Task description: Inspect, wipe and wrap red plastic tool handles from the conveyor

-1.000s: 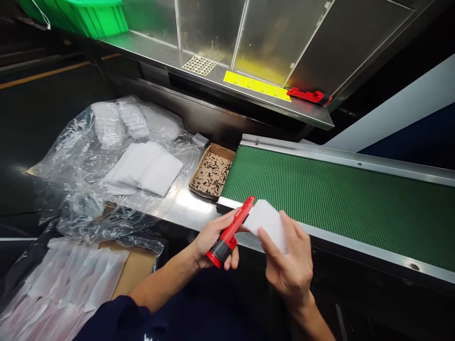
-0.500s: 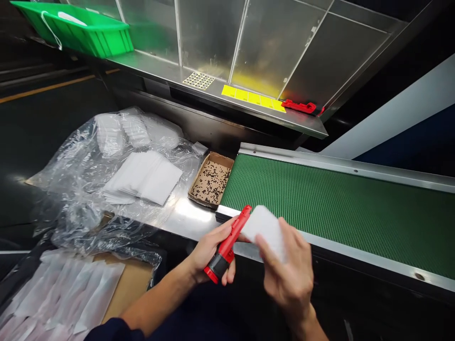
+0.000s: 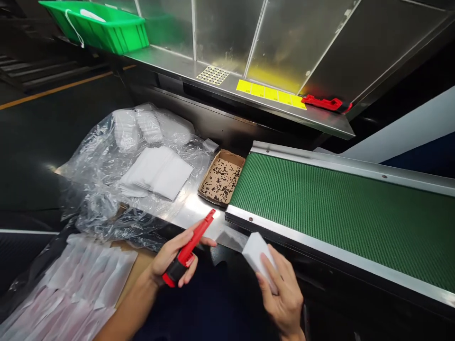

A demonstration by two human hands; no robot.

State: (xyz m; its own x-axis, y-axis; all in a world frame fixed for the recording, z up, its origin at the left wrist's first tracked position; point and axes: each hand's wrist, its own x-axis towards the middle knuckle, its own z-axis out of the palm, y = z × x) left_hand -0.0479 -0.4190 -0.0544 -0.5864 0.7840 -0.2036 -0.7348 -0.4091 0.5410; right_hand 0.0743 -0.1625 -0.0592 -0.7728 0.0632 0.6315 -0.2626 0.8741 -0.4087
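On the near side of the belt, about its left corner, the red part and the white pad are held apart: the red part off to the left of the belt, its long axis slanting toward that corner, the pad just short of the belt's near edge and slanting the other way, so that their far ends lean toward each other. The right hand is the nearer to the belt, its thumb and fingers pinching the pad's near end. The left hand is curled around the red part, with one finger stretched out toward the belt. Just off the belt's left end sits the box, with the white stack farther left
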